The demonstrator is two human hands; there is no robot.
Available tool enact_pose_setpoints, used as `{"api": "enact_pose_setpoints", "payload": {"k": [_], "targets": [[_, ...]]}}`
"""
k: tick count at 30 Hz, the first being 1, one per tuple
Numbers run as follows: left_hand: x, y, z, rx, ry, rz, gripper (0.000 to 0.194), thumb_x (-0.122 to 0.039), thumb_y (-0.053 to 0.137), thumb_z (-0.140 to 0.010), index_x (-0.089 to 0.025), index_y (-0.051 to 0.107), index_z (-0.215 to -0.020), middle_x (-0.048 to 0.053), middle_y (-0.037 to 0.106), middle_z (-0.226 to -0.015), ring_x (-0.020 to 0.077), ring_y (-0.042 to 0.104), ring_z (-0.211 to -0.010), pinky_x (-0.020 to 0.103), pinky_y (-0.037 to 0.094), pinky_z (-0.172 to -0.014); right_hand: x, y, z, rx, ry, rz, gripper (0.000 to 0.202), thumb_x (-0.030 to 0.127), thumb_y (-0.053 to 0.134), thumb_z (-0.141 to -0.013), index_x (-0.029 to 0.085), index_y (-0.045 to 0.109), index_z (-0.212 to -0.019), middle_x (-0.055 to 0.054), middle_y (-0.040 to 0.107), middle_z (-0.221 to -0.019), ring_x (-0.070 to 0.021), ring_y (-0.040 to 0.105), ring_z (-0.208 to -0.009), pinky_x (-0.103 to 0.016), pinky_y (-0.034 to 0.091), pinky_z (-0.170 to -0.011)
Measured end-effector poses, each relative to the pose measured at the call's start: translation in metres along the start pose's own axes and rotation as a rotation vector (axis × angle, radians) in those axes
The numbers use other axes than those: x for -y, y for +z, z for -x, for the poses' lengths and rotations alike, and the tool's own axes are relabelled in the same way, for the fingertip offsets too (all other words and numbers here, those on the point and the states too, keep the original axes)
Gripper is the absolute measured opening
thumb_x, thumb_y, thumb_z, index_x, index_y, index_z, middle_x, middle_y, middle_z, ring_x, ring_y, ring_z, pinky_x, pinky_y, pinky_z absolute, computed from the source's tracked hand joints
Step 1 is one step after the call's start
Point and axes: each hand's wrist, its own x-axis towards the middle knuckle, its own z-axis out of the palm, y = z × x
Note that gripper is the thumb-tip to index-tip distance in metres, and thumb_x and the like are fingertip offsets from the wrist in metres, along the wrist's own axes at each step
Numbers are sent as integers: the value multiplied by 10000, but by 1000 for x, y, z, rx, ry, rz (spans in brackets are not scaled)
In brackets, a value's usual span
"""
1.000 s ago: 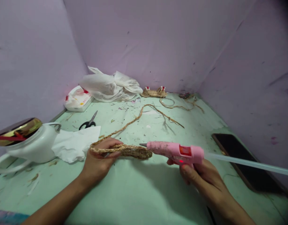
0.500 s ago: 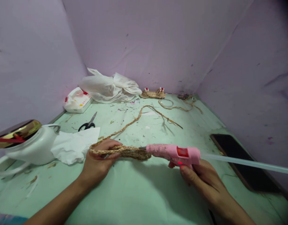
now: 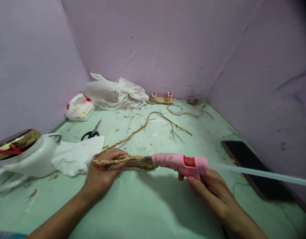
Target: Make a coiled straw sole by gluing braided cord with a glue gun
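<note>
My left hand [image 3: 103, 174] pinches a coiled braided straw piece [image 3: 140, 162] between thumb and fingers, just above the table. From it a loose braided cord [image 3: 136, 132] loops around the fingers and trails off across the table. My right hand [image 3: 215, 191] is wrapped round the handle of a pink glue gun [image 3: 179, 162], whose small red light is lit. Its metal nozzle meets the braid at the right end of the straw piece. A long translucent glue stick [image 3: 257, 173] sticks out of the gun's back.
At left stand a white teapot-shaped pot [image 3: 40, 159], crumpled tissue [image 3: 73, 157] and black-handled scissors [image 3: 91, 130]. Farther back lie a white box [image 3: 80, 108], a plastic bag [image 3: 115, 93] and a straw piece with beads [image 3: 160, 99]. A phone [image 3: 257, 171] lies at right.
The whole view has shifted slightly, moving everything a little left. The nozzle has slid slightly left along the braid; both hands keep their holds.
</note>
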Motion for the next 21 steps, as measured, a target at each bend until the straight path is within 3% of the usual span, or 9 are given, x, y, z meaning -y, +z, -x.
{"api": "enact_pose_setpoints", "payload": {"k": [9, 21], "targets": [[-2, 1, -1, -8, -29, -1, 71, -253, 619, -727, -214, 668, -760, 19, 698, -757, 182, 628, -693, 288, 507, -651, -1, -5, -1, -13, -20, -2, 288, 404, 428, -895, 254, 628, -752, 6, 516, -558, -155, 457, -468, -282, 438, -508], [1, -1, 0, 9, -22, -22, 81, -262, 609, -744, -219, 668, -779, 18, 701, -764, 183, 628, -705, 292, 507, -673, -9, -6, 7, -32, -1, 13, 291, 407, 430, -892, 255, 659, -796, -1, 555, -584, -160, 483, -478, -294, 454, -532]]}}
